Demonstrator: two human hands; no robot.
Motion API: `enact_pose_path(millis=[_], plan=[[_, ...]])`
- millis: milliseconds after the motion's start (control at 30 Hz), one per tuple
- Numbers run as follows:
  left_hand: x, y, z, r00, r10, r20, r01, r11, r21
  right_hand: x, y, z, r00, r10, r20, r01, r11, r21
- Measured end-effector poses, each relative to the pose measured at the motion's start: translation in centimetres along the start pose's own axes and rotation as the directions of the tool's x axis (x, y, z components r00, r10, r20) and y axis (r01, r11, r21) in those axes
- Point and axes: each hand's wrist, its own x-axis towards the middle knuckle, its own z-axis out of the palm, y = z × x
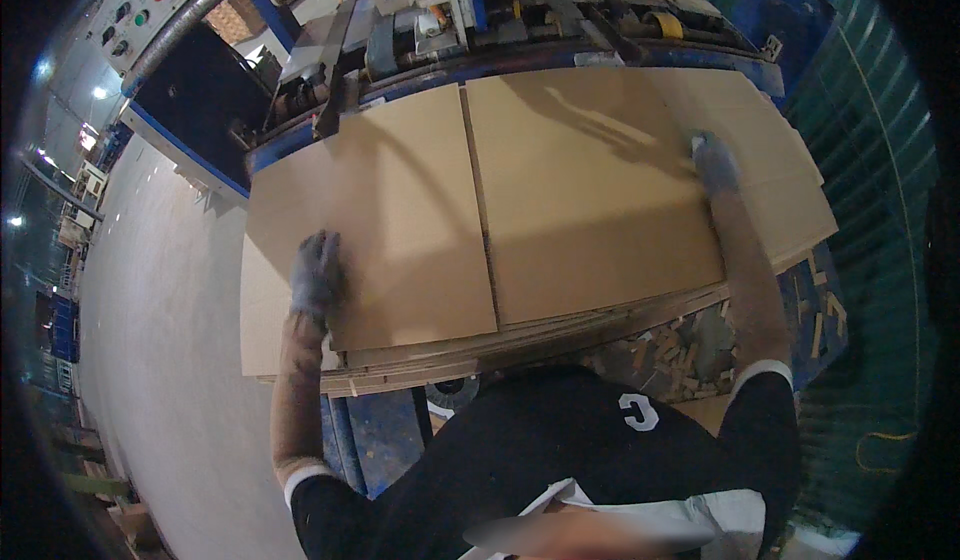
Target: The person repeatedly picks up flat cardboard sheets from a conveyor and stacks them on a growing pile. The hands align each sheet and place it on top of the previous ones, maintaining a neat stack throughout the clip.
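Observation:
A brown cardboard sheet (590,190) with a narrow slot between two panels lies on top of a stack in front of me. My left hand (318,275), in a grey glove, is closed at the sheet's left edge, with the fingertips partly hidden. Farther away on the other side, my right hand (715,163) wears a similar glove and is closed at the right edge, slightly smeared by motion. More cardboard sheets (795,195) stick out beneath on both sides, their layered edges showing at the front.
Beyond the stack stands a blue machine (520,55) with rollers and metal bars. A control panel (150,5) with buttons is at the upper left. Cardboard scraps (680,350) lie below the stack's front edge. Green corrugated sheeting (880,260) runs along the right, grey floor (160,290) along the left.

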Motion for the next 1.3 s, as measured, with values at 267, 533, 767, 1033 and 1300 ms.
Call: enact_pose_path(millis=[267,533,767,1033,1300], plan=[[5.4,-3.6,3.1,0.94,-0.233,-0.248,0.267,0.957,0.111,5.3,-1.3,5.6,0.978,-0.197,0.064,0.192,0.979,0.069],[1.1,4.1,1.5,0.961,0.063,-0.27,-0.077,0.996,-0.043,-2.8,-4.0,-5.1,0.954,-0.16,0.253,0.026,0.885,0.465],[-6.4,8.7,1.1,0.843,0.518,0.146,-0.531,0.756,0.384,-14.1,-0.2,-8.7,0.766,-0.617,0.18,0.575,0.784,0.234],[3.0,3.3,2.3,0.731,0.68,-0.054,-0.565,0.648,0.511,-4.8,-2.5,-5.2,0.785,-0.58,0.218,0.496,0.799,0.34],[14.2,4.9,4.8,0.99,0.092,-0.112,-0.026,0.872,0.488,4.4,-7.4,1.3,0.926,-0.341,0.162,0.371,0.904,-0.214]])
